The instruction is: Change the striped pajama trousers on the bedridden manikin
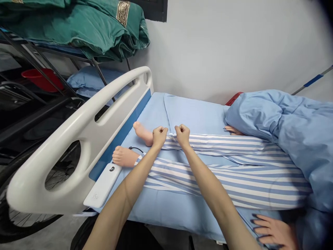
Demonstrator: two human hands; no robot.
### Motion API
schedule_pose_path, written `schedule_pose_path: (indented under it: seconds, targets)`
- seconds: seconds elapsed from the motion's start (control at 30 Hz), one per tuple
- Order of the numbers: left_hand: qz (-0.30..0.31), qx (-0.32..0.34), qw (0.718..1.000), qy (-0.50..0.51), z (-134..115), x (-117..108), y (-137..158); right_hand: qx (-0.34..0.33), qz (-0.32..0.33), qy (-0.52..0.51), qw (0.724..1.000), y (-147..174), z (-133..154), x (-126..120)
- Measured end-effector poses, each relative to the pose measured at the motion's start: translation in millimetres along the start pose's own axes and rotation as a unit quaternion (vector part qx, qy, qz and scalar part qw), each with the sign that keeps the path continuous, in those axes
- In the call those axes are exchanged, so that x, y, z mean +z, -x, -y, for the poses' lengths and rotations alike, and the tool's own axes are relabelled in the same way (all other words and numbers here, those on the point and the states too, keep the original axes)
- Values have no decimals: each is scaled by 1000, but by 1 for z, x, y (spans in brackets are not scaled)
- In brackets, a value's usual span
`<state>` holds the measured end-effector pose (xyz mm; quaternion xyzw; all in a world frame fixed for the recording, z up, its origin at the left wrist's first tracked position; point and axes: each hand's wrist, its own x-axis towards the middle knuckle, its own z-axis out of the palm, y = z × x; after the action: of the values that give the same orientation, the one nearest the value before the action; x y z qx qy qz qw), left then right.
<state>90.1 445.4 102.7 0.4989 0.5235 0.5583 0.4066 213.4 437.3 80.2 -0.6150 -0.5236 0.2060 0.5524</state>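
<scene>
Both my arms reach out over the bed, across the legs of what looks like a life-size manikin in blue-and-white striped trousers (pixel 234 184). My left hand (pixel 159 136) is closed beside the ankle of the far bare foot (pixel 143 132). A short gap to its right, my right hand (pixel 182 135) is also closed, above the far trouser leg (pixel 215 143). Their thumb sides face each other. Whether fabric is pinched in either hand, I cannot make out. The near bare foot (pixel 125 157) lies left of my left forearm.
A white bed-end board (pixel 85 111) stands at the left, with a white power bank (pixel 102 185) beside it on the blue sheet (pixel 197 113). Blue bedding (pixel 288 118) covers the manikin's upper part; a manikin hand (pixel 274 229) sticks out. Behind are a wheelchair wheel (pixel 62 170) and a rack with green bedding (pixel 104 27).
</scene>
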Motion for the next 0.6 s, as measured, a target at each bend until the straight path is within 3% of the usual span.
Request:
schedule_pose_path:
  seconds: [0.1, 0.2, 0.4, 0.6]
  targets:
    - [14, 4, 999, 43, -9, 6, -20, 30, -45, -34, 998, -4, -5, 23]
    - [35, 8, 999, 28, -1, 13, -29, 55, -38, -33, 997, -8, -13, 29]
    - [70, -18, 994, -81, 38, 23, -15, 52, -16, -55, 997, -22, -18, 6]
    - [35, -4, 997, -70, 30, 33, -17, 58, -41, -19, 997, -23, -25, -2]
